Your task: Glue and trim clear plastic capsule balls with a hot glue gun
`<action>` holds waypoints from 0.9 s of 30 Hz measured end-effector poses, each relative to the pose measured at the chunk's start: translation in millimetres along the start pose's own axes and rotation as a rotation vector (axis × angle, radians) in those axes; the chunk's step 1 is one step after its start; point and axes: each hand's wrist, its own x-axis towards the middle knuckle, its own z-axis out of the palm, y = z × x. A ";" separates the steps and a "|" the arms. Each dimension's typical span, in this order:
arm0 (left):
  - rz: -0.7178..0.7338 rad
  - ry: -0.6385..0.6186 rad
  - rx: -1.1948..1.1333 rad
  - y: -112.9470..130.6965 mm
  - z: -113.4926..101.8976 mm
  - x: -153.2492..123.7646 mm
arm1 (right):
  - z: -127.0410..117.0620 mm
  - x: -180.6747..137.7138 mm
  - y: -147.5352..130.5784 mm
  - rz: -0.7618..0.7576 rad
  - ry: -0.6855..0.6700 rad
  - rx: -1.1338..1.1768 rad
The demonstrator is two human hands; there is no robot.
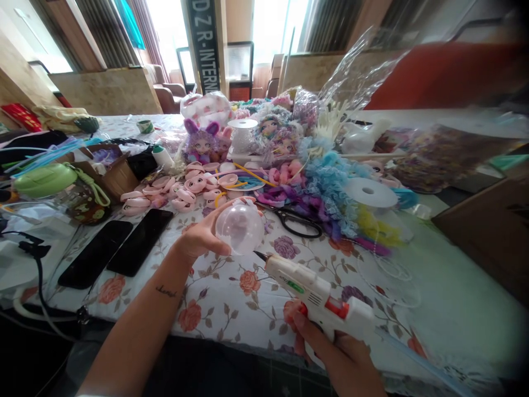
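In my left hand (202,237) is a clear, hollow plastic ball (239,227), held up over the table with the thumb at its lower side and the other fingers partly hidden behind it. My right hand (334,353) is wrapped round the handle of a white hot glue gun (308,289). The gun's dark nozzle points up and left, close to the ball's lower right edge; whether it touches I cannot tell. Behind the ball lie black-handled scissors (300,223) on the flowered tablecloth (223,292).
Pink doll-face parts (192,184), a purple-eared doll (201,140), blue ruffled trim (330,182) and white spools (371,193) crowd the far side. Two black phones (140,242) lie at left, near a green pouch (45,179). A cardboard box (491,231) stands at right.
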 end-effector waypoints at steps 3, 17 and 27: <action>-0.013 -0.018 0.007 1.8 0.8 -0.7 | 0.2 -1.2 0.9 0.028 0.039 -0.053; -0.047 -0.165 0.038 -2.6 -2.0 4.1 | -8.4 -4.9 14.3 0.102 0.026 -0.187; -0.050 -0.136 0.049 -3.8 -0.1 3.3 | -7.0 -11.4 11.6 0.051 0.063 -0.156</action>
